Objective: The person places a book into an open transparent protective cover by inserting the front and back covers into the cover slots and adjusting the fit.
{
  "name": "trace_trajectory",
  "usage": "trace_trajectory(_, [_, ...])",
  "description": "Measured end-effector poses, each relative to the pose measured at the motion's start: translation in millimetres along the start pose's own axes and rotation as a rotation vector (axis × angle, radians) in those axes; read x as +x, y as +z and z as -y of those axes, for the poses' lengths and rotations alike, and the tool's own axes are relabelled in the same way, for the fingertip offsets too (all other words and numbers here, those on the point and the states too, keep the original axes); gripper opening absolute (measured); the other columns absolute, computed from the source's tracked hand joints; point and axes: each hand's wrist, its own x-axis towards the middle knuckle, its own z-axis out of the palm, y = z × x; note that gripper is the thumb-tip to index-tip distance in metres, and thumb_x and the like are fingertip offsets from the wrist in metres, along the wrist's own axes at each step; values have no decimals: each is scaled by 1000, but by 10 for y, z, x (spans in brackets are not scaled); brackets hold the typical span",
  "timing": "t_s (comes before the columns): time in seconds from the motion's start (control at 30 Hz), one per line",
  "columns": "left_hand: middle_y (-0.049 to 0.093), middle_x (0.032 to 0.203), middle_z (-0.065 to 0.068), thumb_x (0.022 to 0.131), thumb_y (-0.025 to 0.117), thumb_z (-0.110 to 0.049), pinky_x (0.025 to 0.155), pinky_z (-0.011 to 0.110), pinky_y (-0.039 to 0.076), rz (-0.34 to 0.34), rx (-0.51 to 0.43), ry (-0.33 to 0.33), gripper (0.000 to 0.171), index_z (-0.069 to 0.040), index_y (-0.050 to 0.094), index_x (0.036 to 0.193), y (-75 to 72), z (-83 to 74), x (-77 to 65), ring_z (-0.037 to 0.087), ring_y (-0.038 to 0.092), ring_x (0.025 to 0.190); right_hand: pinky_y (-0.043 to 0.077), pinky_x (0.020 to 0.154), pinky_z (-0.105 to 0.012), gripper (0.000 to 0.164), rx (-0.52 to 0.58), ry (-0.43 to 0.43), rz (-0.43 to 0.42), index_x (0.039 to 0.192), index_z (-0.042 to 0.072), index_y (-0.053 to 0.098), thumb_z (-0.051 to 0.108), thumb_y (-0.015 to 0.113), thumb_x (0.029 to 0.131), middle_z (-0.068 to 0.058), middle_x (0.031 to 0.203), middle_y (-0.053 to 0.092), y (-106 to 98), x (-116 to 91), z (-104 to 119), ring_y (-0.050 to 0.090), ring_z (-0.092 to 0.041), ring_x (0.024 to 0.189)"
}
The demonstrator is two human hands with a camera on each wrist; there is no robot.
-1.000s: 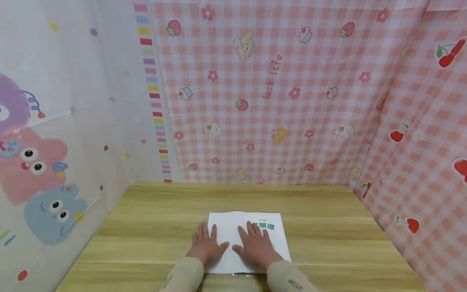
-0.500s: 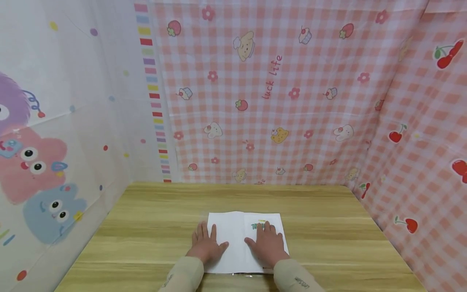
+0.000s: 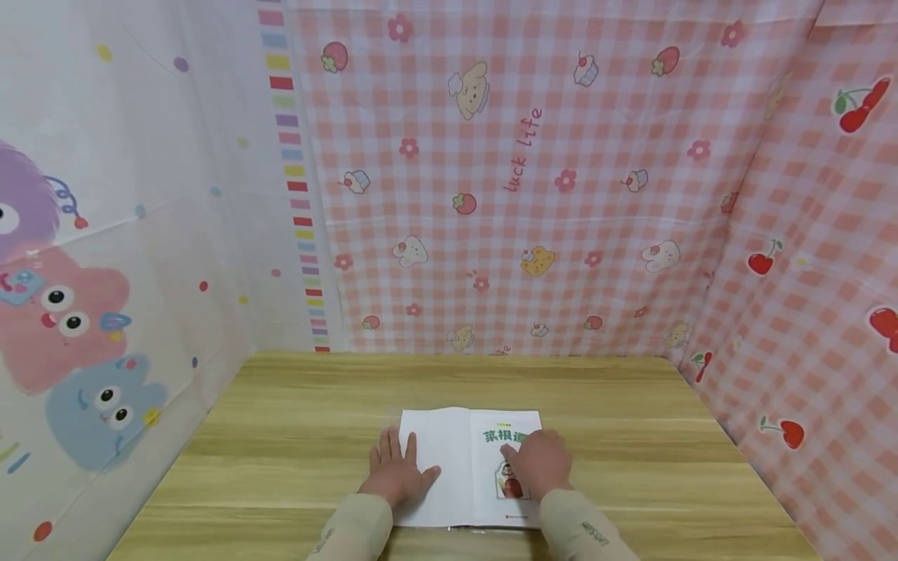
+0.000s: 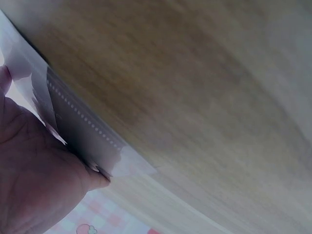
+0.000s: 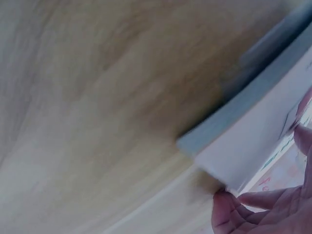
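Observation:
An open book (image 3: pixel 452 502) lies on the wooden table in the head view, its left page blank. Green characters and a small coloured picture (image 3: pixel 507 489) show on the right page (image 3: pixel 484 471). My left hand (image 3: pixel 398 475) rests on the left page with fingers spread and straight, some reaching past the outer edge. At the right page's outer edge, my right hand (image 3: pixel 550 460) has its thumb over the page and its fingers curled at the edge. In the right wrist view, fingertips of the right hand (image 5: pixel 273 207) meet the corner of the thick page block (image 5: pixel 248 146).
The wooden table (image 3: pixel 316 389) extends around the book. Behind it hangs a pink checked cloth (image 3: pixel 449 296), with a white cartoon cloth (image 3: pixel 175 273) at the left and a cherry-printed cloth (image 3: pixel 828 312) at the right.
My right hand has slid from near the fold across the right page to its outer edge, and its fingers have curled. The printed title and picture are uncovered. My left hand has stayed put.

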Motion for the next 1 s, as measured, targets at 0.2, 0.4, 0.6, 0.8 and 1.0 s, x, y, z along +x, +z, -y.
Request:
trace_trajectory(0.2, [0,158,36,99,46,-54,116,60,-1,-14,2,-7,81,2,27,154,95,52,71,48,-5,147,53,70,-49,43,159,83,41,77,-4,65,36,64,92,-20,81,64,-86,23,-60,61,-37,85])
trace_trajectory(0.4, [1,158,37,98,50,-52,116,61,-1,-12,-9,-14,81,3,28,154,71,32,53,48,-4,147,53,67,-48,38,334,127,60,85,-9,65,24,53,97,-23,83,66,-201,12,-115,63,-35,76])
trace_trajectory(0.6, [2,157,38,97,52,-51,115,62,-2,-8,-27,-4,82,5,29,152,48,27,23,49,-4,146,48,88,-56,45,463,148,71,109,-19,60,22,47,98,-35,109,62,-210,55,-224,60,-49,101])
trace_trajectory(0.8, [3,157,37,98,53,-48,116,61,-1,2,-40,-6,80,5,30,152,3,-8,-8,49,-2,147,45,96,-57,50,621,213,92,120,-22,55,23,46,99,-39,121,56,-224,146,-277,55,-53,111])
trace_trajectory(1.0, [6,157,38,98,51,-49,116,62,3,-9,-10,-8,78,4,31,152,-4,-11,-13,50,1,147,49,89,-48,49,803,234,142,117,-17,57,28,49,99,-29,105,61,-299,237,-245,60,-39,97])
